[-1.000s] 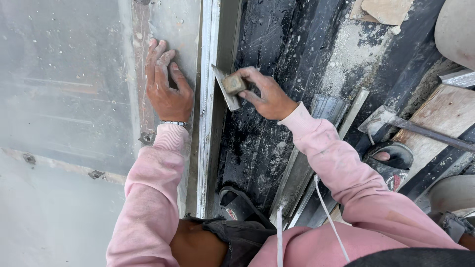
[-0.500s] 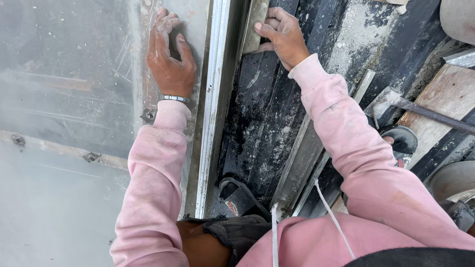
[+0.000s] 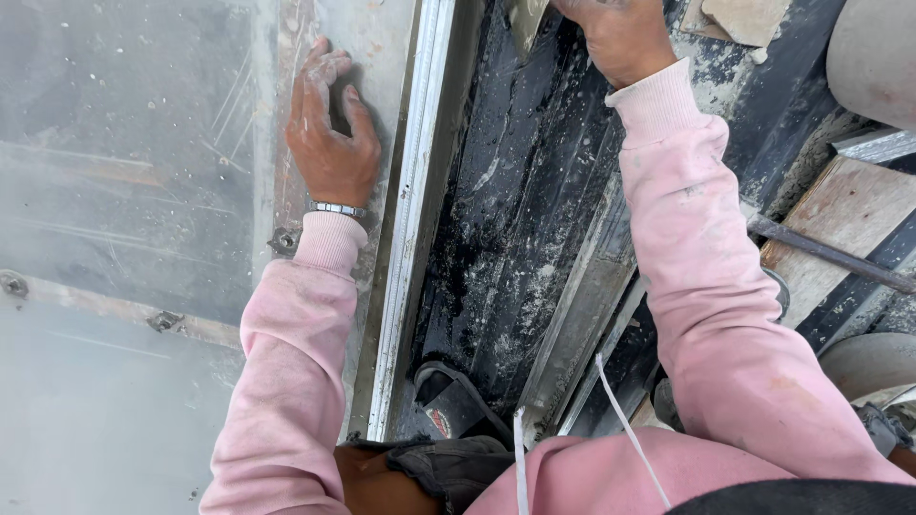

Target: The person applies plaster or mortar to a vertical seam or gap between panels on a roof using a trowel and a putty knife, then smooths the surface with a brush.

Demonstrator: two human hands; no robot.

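Both hands up: left hand (image 3: 329, 143) flat, fingers spread, beside the metal frame (image 3: 412, 219); right hand (image 3: 620, 33) across it, fingers cut off, can't tell.

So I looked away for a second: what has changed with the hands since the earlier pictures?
The right hand has moved up along the dark tarred surface toward the top edge of the view, taking the small trowel with it; only part of the blade shows now. The left hand stayed pressed flat on the grey panel beside the metal frame strip.
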